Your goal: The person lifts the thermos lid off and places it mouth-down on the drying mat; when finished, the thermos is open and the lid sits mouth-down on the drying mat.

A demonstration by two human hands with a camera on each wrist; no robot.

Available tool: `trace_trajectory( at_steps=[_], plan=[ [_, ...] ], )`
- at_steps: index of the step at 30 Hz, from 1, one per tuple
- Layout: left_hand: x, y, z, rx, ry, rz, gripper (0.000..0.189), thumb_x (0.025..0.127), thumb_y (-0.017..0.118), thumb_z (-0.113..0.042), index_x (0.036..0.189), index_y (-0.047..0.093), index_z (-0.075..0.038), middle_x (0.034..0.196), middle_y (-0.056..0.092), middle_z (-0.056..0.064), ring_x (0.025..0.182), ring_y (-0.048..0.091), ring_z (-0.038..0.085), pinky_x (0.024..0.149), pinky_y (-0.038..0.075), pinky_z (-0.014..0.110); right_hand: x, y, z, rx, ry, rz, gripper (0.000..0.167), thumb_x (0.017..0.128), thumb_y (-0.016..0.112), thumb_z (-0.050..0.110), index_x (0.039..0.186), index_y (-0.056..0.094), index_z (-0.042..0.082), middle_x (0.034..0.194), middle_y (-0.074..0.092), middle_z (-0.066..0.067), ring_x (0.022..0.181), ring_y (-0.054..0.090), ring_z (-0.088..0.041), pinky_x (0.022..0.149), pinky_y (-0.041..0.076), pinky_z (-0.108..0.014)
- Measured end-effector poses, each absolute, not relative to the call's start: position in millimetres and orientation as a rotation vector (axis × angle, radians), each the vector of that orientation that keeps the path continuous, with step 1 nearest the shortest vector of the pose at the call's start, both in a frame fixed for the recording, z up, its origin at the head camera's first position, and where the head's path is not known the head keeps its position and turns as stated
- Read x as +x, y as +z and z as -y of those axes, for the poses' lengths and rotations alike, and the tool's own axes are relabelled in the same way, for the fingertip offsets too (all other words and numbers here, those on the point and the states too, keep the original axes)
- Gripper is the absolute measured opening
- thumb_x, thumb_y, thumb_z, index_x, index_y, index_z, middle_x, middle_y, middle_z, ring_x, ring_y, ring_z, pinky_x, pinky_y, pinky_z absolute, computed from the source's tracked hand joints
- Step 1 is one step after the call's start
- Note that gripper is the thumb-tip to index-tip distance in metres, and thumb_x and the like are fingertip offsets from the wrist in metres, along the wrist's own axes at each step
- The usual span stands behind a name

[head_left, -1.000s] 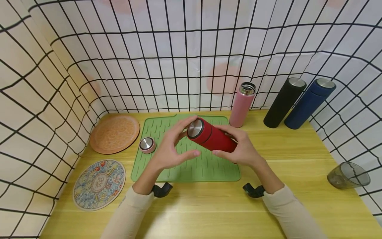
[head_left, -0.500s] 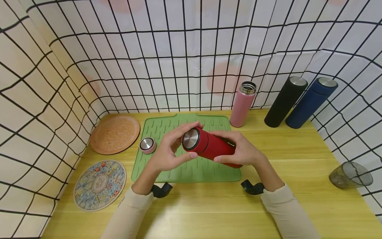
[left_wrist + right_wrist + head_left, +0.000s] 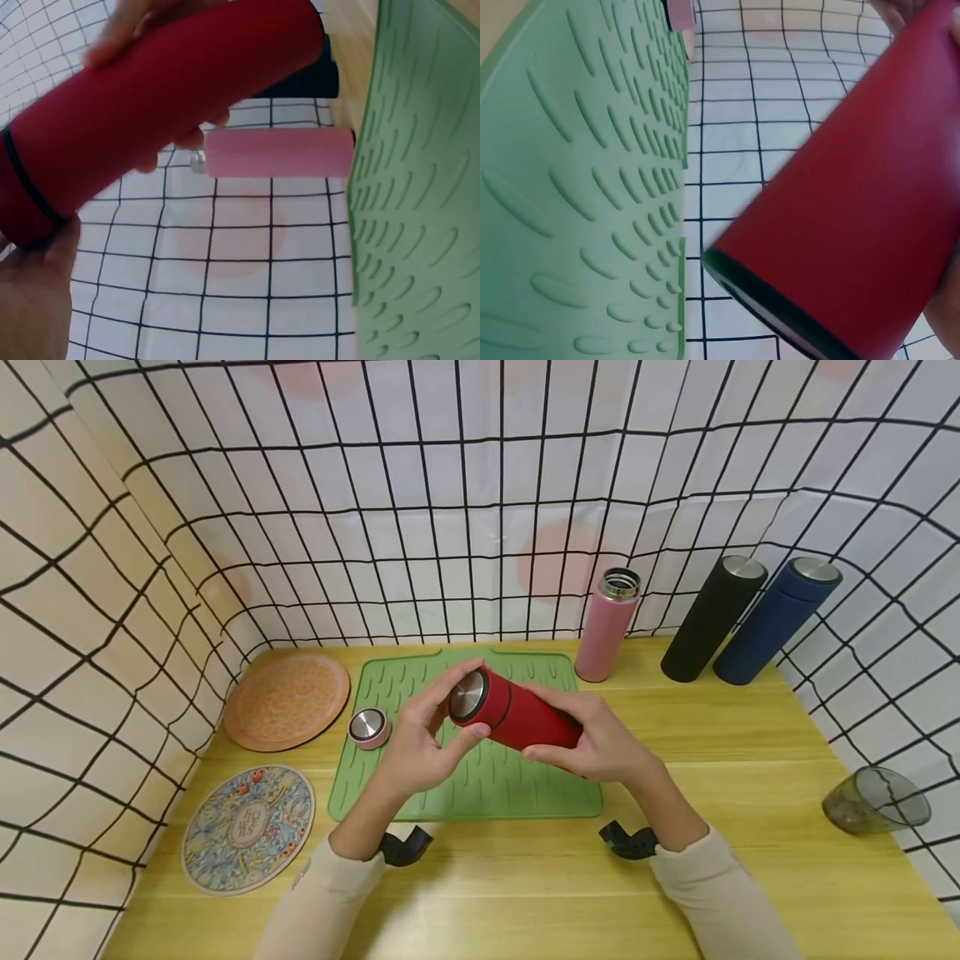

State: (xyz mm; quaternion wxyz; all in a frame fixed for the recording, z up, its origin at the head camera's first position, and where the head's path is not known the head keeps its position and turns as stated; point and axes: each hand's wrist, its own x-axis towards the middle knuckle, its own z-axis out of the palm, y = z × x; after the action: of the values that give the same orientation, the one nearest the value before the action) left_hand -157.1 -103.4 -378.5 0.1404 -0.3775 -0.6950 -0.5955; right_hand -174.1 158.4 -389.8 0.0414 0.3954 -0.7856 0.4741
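A red thermos [image 3: 525, 718] is held tilted above the green drying mat [image 3: 480, 793], its steel-topped cap facing left. My left hand [image 3: 416, 747] grips the cap end, with the thumb on the near side and fingers behind. My right hand [image 3: 603, 739] holds the body near the bottom, its thumb in front. The left wrist view shows the red thermos [image 3: 165, 94] crossing the top left; the dark seam below its cap is visible. In the right wrist view, the base end of the red thermos [image 3: 847, 202] hangs beside the mat [image 3: 592, 187].
A pink bottle [image 3: 606, 635] without its lid stands behind the mat; a pink lid [image 3: 368, 727] lies on the mat's left. Black [image 3: 708, 627] and blue [image 3: 776, 627] thermoses stand at the back right. Two round mats, orange [image 3: 287, 700] and patterned [image 3: 250, 831], and a tinted glass [image 3: 873, 800] lie around.
The red thermos has shifted left along with my right hand. My left thumb, apart from the thermos a second ago, now presses on its cap end.
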Motion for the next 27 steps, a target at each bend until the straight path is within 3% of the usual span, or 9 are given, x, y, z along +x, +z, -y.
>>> trace_trajectory(
  at_steps=[5, 8, 12, 18, 23, 27],
  plan=[
    [-157.4, -385.6, 95.7, -0.782, -1.699, 2.064, 0.061, 0.096, 0.075, -0.030, 0.148, 0.053, -0.007, 0.131, 0.067, 0.013, 0.111, 0.069, 0.021, 0.094, 0.060, 0.030, -176.1, -397.2, -151.0, 1.082, 1.256, 2.361, 0.079, 0.079, 0.091, 0.018, 0.149, 0.055, 0.016, 0.132, 0.069, -0.006, 0.104, 0.069, -0.020, 0.078, 0.063, -0.034],
    [-161.7, -389.2, 95.7, -0.744, -1.798, 2.042, 0.062, 0.093, 0.079, -0.030, 0.146, 0.056, -0.010, 0.131, 0.067, 0.011, 0.113, 0.068, 0.018, 0.095, 0.059, 0.027, -177.4, -400.3, -151.9, 1.055, 1.256, 2.342, 0.079, 0.076, 0.094, 0.017, 0.146, 0.059, 0.015, 0.131, 0.070, -0.005, 0.106, 0.069, -0.020, 0.079, 0.064, -0.034],
    [-169.9, -385.1, 102.4, -1.056, -1.932, 1.979, 0.068, 0.094, 0.078, -0.029, 0.151, 0.049, -0.007, 0.146, 0.057, 0.013, 0.127, 0.059, 0.027, 0.101, 0.057, 0.032, -177.3, -399.2, -159.0, 1.089, 1.412, 2.347, 0.077, 0.076, 0.093, 0.011, 0.145, 0.060, 0.017, 0.129, 0.070, -0.003, 0.108, 0.066, -0.019, 0.080, 0.063, -0.034],
    [-176.2, -375.1, 109.4, -1.455, -1.962, 1.960, 0.074, 0.097, 0.072, -0.011, 0.159, 0.034, -0.002, 0.161, 0.040, 0.017, 0.144, 0.045, 0.038, 0.109, 0.052, 0.044, -178.2, -393.6, -169.4, 1.154, 1.591, 2.444, 0.075, 0.079, 0.088, 0.007, 0.146, 0.059, 0.021, 0.125, 0.070, -0.001, 0.107, 0.066, -0.021, 0.081, 0.063, -0.036],
    [-176.6, -378.5, 108.7, -1.392, -1.934, 2.012, 0.073, 0.098, 0.072, -0.025, 0.159, 0.037, -0.007, 0.155, 0.046, 0.020, 0.139, 0.051, 0.030, 0.105, 0.055, 0.041, -178.7, -390.2, -170.6, 1.139, 1.524, 2.499, 0.075, 0.080, 0.089, 0.013, 0.147, 0.058, 0.024, 0.125, 0.070, 0.001, 0.107, 0.065, -0.019, 0.080, 0.063, -0.034],
    [-173.1, -385.8, 103.2, -1.168, -1.914, 2.064, 0.073, 0.096, 0.074, -0.033, 0.156, 0.042, -0.008, 0.146, 0.053, 0.022, 0.130, 0.057, 0.029, 0.100, 0.058, 0.038, -178.4, -390.4, -167.4, 1.094, 1.377, 2.454, 0.077, 0.077, 0.092, 0.015, 0.146, 0.059, 0.022, 0.124, 0.071, -0.001, 0.105, 0.065, -0.018, 0.079, 0.062, -0.035]
  ],
)
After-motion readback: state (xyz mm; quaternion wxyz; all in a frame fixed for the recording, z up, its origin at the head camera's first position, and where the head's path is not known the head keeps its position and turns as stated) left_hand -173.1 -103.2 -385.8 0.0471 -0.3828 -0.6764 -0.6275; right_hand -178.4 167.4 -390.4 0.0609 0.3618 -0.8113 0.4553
